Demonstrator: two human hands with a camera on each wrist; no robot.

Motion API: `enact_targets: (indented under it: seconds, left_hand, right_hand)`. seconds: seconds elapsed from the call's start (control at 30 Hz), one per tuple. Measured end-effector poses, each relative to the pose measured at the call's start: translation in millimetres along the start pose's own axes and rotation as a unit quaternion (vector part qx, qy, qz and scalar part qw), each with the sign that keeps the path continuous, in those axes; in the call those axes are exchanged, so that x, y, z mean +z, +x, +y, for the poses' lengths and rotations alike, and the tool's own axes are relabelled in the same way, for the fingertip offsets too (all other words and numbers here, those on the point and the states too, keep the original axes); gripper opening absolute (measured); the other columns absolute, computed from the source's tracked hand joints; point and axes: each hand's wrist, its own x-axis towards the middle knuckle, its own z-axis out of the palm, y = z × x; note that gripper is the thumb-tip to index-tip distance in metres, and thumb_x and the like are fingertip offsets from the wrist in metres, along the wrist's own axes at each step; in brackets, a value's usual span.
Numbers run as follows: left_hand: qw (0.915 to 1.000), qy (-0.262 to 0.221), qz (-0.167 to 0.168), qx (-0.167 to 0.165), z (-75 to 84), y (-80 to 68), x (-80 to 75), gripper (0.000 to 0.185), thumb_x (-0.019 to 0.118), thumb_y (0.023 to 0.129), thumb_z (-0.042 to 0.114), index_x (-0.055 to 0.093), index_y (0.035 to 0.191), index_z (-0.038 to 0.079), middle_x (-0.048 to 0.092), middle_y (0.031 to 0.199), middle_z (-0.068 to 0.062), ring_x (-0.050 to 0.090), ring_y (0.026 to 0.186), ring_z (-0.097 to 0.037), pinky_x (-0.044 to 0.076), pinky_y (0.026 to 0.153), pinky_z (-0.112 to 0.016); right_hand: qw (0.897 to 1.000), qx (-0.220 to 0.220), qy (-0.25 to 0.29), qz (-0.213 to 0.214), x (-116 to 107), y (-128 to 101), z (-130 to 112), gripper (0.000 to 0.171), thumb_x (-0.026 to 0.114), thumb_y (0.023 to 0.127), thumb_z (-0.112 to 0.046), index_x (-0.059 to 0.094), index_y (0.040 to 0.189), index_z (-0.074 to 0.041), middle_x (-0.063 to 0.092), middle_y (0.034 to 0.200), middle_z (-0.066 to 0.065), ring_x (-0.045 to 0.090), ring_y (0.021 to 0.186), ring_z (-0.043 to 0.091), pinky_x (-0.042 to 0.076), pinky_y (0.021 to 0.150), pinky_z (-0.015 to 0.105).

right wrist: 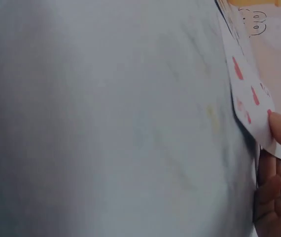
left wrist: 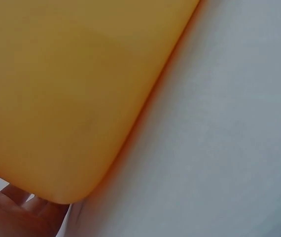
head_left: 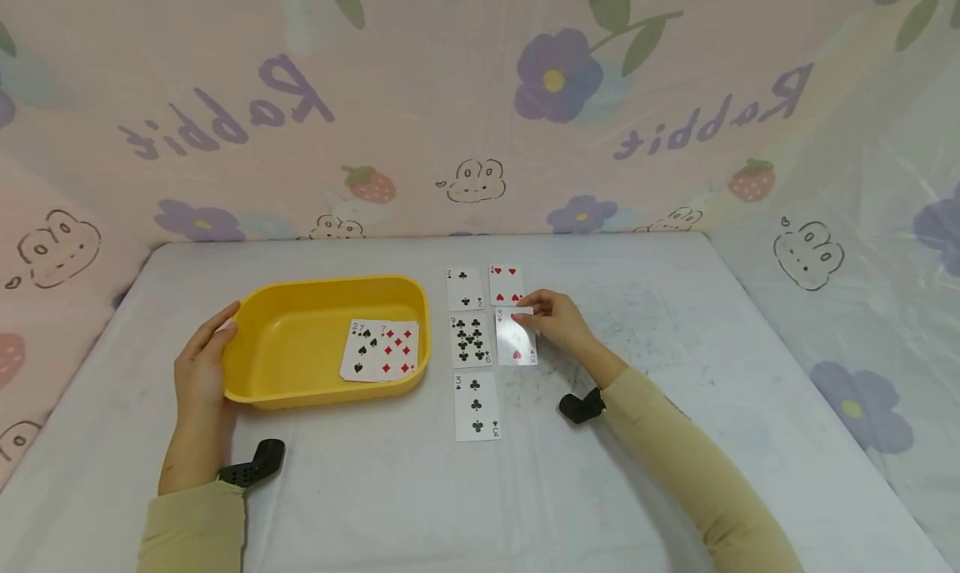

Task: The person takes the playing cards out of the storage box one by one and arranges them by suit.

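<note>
Dim, soft, blurry wrist views

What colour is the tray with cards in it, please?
The tray is plain yellow, showing best in the head view.

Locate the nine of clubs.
In the head view, the nine of clubs lies right of the yellow tray, between the two of clubs and the three of clubs.
</note>
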Motion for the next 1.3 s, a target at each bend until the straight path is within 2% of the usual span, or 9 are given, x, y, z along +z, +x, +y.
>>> enact_targets:
  seconds: [0.17, 0.27, 0.43, 0.67, 0.93, 1.13, 1.3]
  left_hand:
    - [1.0, 0.0, 0.007, 0.001, -0.1, 0.5, 0.4, 0.037, 0.061, 0.094, 0.021, 0.061, 0.131, 0.017, 0.049, 0.138, 0.008, 0.046, 0.122, -0.006, 0.043, 0.096, -0.011]
    - [1.0, -0.001, 0.003, 0.003, -0.8, 1.2, -0.1, 0.037, 0.062, 0.094, 0.021, 0.062, 0.13, 0.016, 0.05, 0.137, 0.008, 0.048, 0.12, -0.006, 0.045, 0.092, -0.01]
    - [1.0, -0.002, -0.004, 0.004, -1.3, 2.1, -1.7, 0.037, 0.063, 0.093, 0.021, 0.062, 0.13, 0.016, 0.05, 0.137, 0.008, 0.048, 0.119, -0.006, 0.045, 0.089, -0.01]
    - [1.0, 0.002, 0.0, 0.0, -0.4, 2.3, -3.0, 0.038, 0.062, 0.094, 0.022, 0.061, 0.131, 0.017, 0.048, 0.139, 0.009, 0.046, 0.122, -0.006, 0.043, 0.094, -0.01]
    - [1.0, -0.005, 0.007, 0.003, 0.9, 1.4, -1.5, 0.036, 0.062, 0.094, 0.02, 0.062, 0.129, 0.017, 0.05, 0.138, 0.008, 0.048, 0.12, -0.006, 0.044, 0.093, -0.01]
    - [1.0, -0.002, 0.004, 0.005, 0.0, 0.6, -1.1, 0.037, 0.061, 0.094, 0.02, 0.061, 0.131, 0.016, 0.048, 0.139, 0.007, 0.046, 0.122, -0.006, 0.043, 0.095, -0.011]
    - [1.0, 0.002, 0.006, 0.003, -1.1, 1.5, 0.1, 0.038, 0.061, 0.094, 0.022, 0.06, 0.132, 0.017, 0.047, 0.142, 0.008, 0.044, 0.125, -0.007, 0.041, 0.099, -0.012]
  right_hand:
    - [0.999, -0.013, -0.048, 0.006, 2.8, 1.7, -0.9, 0.027, 0.072, 0.086, -0.019, 0.067, 0.107, -0.003, 0.059, 0.093, 0.009, 0.051, 0.082, 0.019, 0.042, 0.067, 0.025]
    - [0.998, -0.013, -0.062, 0.01, 4.3, 2.0, -1.1, 0.025, 0.072, 0.086, -0.019, 0.068, 0.105, -0.004, 0.059, 0.093, 0.009, 0.051, 0.082, 0.02, 0.041, 0.068, 0.026]
    - [0.997, -0.019, -0.072, 0.021, 5.0, 2.6, -1.5, 0.023, 0.071, 0.086, -0.017, 0.068, 0.105, -0.003, 0.062, 0.102, 0.013, 0.05, 0.086, 0.021, 0.041, 0.071, 0.026]
    - [0.999, 0.006, -0.034, 0.031, 8.0, 6.3, -12.6, 0.026, 0.071, 0.087, -0.024, 0.067, 0.106, -0.006, 0.064, 0.101, 0.01, 0.053, 0.086, 0.02, 0.043, 0.071, 0.026]
    - [0.998, -0.001, 0.046, 0.037, 16.4, 11.5, -36.0, 0.028, 0.071, 0.087, -0.022, 0.067, 0.107, -0.003, 0.066, 0.106, 0.012, 0.057, 0.092, 0.021, 0.046, 0.078, 0.025]
    - [0.993, -0.025, 0.115, 0.023, 30.3, 11.7, -61.2, 0.028, 0.071, 0.087, -0.02, 0.066, 0.109, -0.002, 0.066, 0.105, 0.01, 0.06, 0.091, 0.016, 0.051, 0.081, 0.028]
    - [0.987, -0.055, 0.149, 0.004, 46.6, 11.4, -86.6, 0.027, 0.07, 0.087, -0.02, 0.066, 0.108, -0.003, 0.066, 0.103, 0.008, 0.061, 0.091, 0.017, 0.051, 0.083, 0.028]
